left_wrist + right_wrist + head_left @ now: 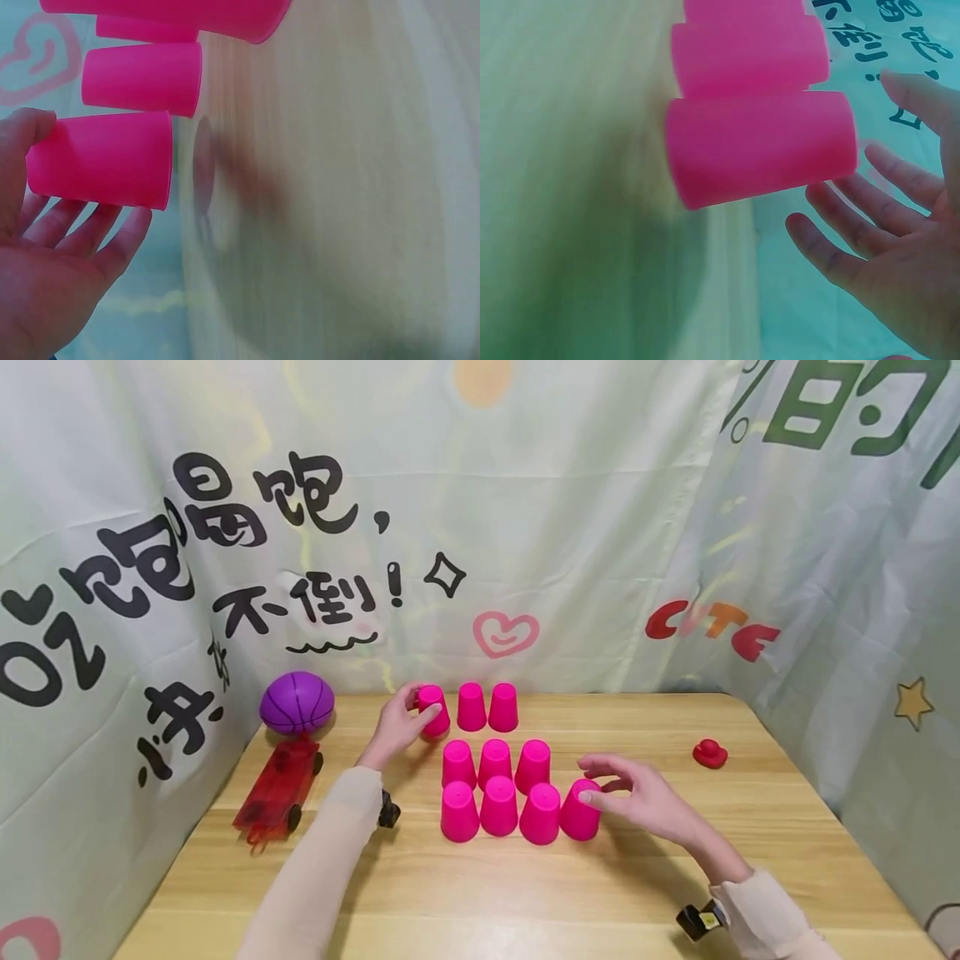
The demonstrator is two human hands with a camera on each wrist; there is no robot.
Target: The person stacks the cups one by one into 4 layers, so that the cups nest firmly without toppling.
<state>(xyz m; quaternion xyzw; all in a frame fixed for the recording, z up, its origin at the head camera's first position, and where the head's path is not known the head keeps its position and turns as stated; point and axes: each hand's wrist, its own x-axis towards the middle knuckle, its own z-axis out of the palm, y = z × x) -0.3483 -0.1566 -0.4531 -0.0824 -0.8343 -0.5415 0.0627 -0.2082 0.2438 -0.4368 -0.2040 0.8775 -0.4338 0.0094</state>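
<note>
Pink cups point(495, 760), ten, inverted in three rows on wooden table point(480, 902).
Left hand point(396, 727): thumb and fingers pinching back-row left cup point(435, 698), rim seemingly just off the wood. Right hand point(639, 793): fingers spread beside front-row right cup point(577, 818), contact not certain. Likely faults: back-row left cup dropped or tilted by a loosening pinch, or knocked into back-row middle cup point(471, 707) by a sideways drift; front-row right cup tipped by a brushing thumb, close-set neighbours point(498, 807) shoved askew.
</note>
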